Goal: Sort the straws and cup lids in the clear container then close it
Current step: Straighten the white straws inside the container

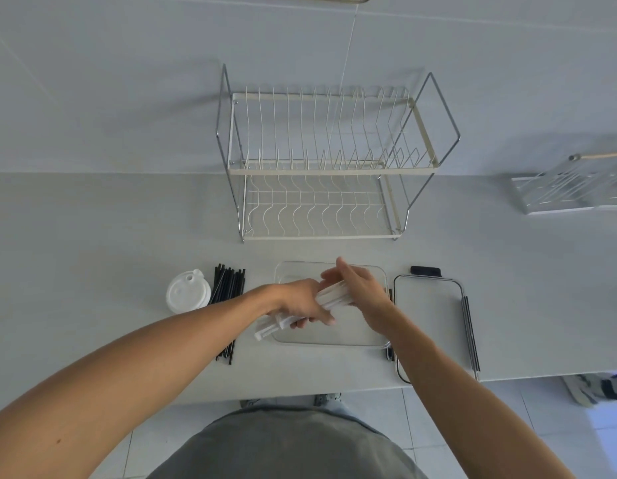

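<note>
— What room did we have around the work?

— We stood at the near edge of the pale counter [93,236], which ran off to the left with a wide bare stretch. The far side was closed off by a two-tier wire dish rack [321,167] against the wall, with a bare strip of counter between it and the clear container [334,340]. To the right the container lid [431,316] lay flat, just beside the container, its near corner reaching the counter's near edge. A second wire rack [573,188] sat well apart at the far right.

— And our hands?

— Both were over the container. Our left hand [300,302] was curled around a bundle of white paper-wrapped straws [283,323], fingers closed on it. Our right hand [355,288] lay over the far end of the same bundle, fingers stretched out fairly straight; we could not tell how firmly it gripped.

— How did the straws look?

— Thin, white and held slantwise, the near ends sticking out past the container's left edge. The black straws [227,288] lay in a loose row on the counter left of the container, running near to far. The white cup lids [188,292] sat stacked just left of those, touching or nearly so.

— The container itself?

— Open, shallow, rectangular with rounded corners, and as far as we could see holding nothing on its floor.
</note>
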